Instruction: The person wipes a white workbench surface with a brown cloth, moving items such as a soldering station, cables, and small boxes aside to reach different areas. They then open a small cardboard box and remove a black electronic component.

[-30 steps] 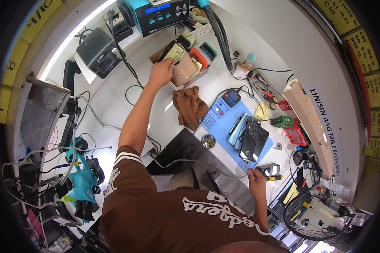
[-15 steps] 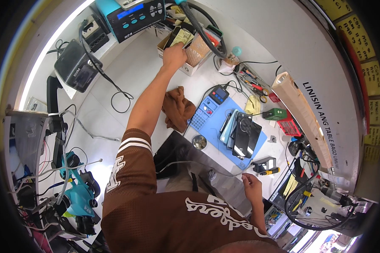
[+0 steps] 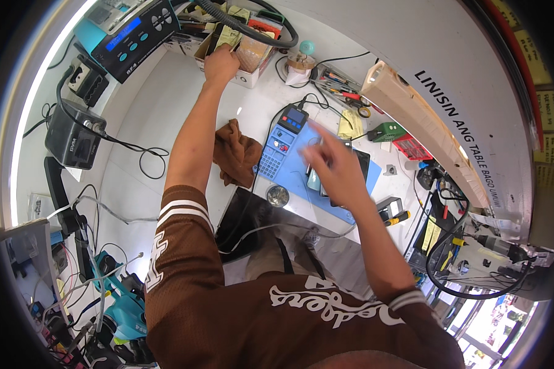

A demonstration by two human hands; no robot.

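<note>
White bench (image 3: 261, 111): right hand (image 3: 337, 166) partly blocks phones (image 3: 362, 161); cloth (image 3: 237, 150) near mat (image 3: 297, 179).

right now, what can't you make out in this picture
In the head view:
Left hand's grip: whether it holds anything, hidden by the hand itself.
Right hand's grip: fingers blurred.
Black phone: partly covered by the right hand.
Blue-screened station: top cut off by the picture's upper edge.
</note>
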